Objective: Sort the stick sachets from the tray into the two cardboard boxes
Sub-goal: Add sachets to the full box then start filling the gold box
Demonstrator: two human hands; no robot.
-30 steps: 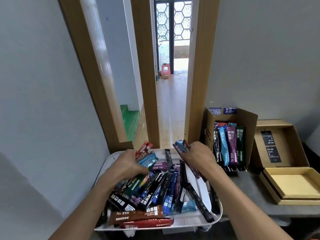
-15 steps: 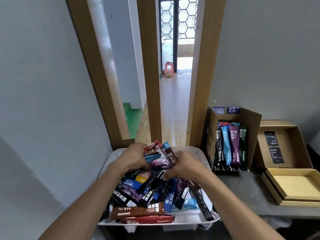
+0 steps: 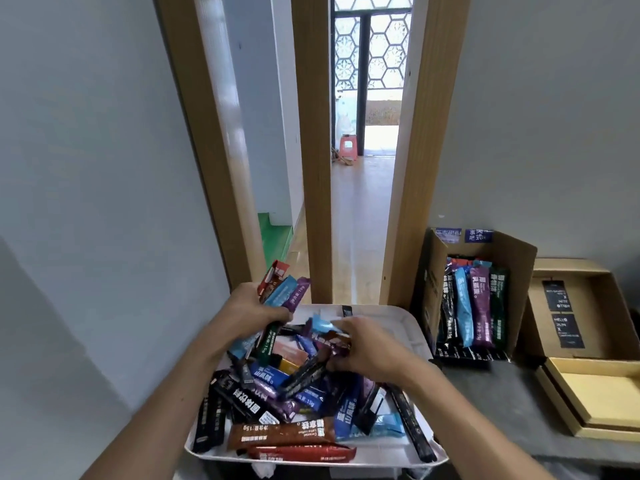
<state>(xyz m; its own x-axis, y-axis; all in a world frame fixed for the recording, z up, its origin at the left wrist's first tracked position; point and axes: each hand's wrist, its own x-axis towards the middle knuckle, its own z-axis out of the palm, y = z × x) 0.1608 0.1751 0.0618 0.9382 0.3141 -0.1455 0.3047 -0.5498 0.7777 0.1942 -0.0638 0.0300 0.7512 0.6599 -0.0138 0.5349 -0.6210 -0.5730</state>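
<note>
A white tray (image 3: 408,327) holds a heap of several coloured stick sachets (image 3: 280,393). My left hand (image 3: 247,315) grips a bunch of sachets (image 3: 282,287), red, light blue and purple, raised over the tray's far left corner. My right hand (image 3: 367,344) pinches a few sachets (image 3: 329,336), light blue and dark purple, just above the heap. A tall open cardboard box (image 3: 519,268) to the right of the tray has several sachets standing in it. Further right lies a flat cardboard box (image 3: 606,306) with black labels inside.
A shallow yellow-lined box (image 3: 595,393) lies at the right edge of the grey tabletop (image 3: 498,410). Wooden door frames (image 3: 415,188) and grey walls stand directly behind the tray, with a hallway beyond.
My left hand rose with its bunch of sachets to the tray's far left. My right hand moved left from the tall box side to the heap's middle, still holding sachets.
</note>
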